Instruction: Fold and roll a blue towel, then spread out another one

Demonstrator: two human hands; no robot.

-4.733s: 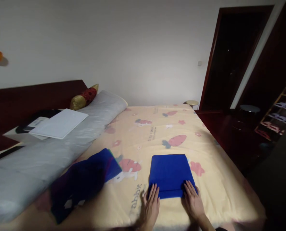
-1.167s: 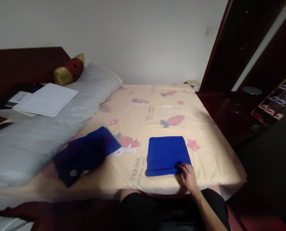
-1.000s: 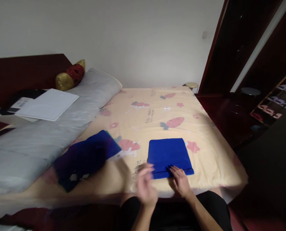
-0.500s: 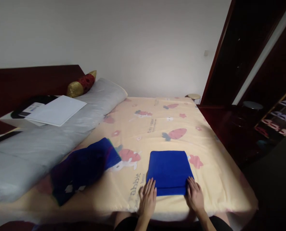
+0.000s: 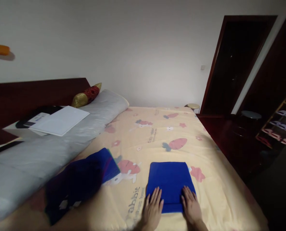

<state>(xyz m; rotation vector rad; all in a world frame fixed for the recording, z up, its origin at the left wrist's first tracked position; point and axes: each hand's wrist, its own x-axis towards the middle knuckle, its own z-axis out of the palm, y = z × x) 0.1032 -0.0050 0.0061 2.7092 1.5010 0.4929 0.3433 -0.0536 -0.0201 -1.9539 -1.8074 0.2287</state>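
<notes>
A blue folded cloth [image 5: 170, 178] lies flat on the bed near its front edge, with a fold line running across its near end. My left hand [image 5: 153, 207] rests on the cloth's near left corner, palm down with fingers stretched out. On the near right side, my right hand [image 5: 191, 203] lies flat with its fingers extended over the cloth's edge. Farther left, a second blue cloth [image 5: 78, 179] sits loosely crumpled in partial shadow, with two pale patches, perhaps labels, at its near end. Neither hand touches it.
The bed has a yellow carrot-and-rabbit sheet [image 5: 155, 150]. A long grey bolster-like bundle [image 5: 68, 154] runs along the headboard [image 5: 37, 93], bearing a white flat board [image 5: 61, 120] and a red-gold cushion [image 5: 87, 95]. Stools and a shoe rack [image 5: 277, 125] stand at right.
Both hands have slid inward and a little farther up onto the folded cloth. The view has tilted upward, so the bed sits lower in the picture. The crumpled cloth has stayed put.
</notes>
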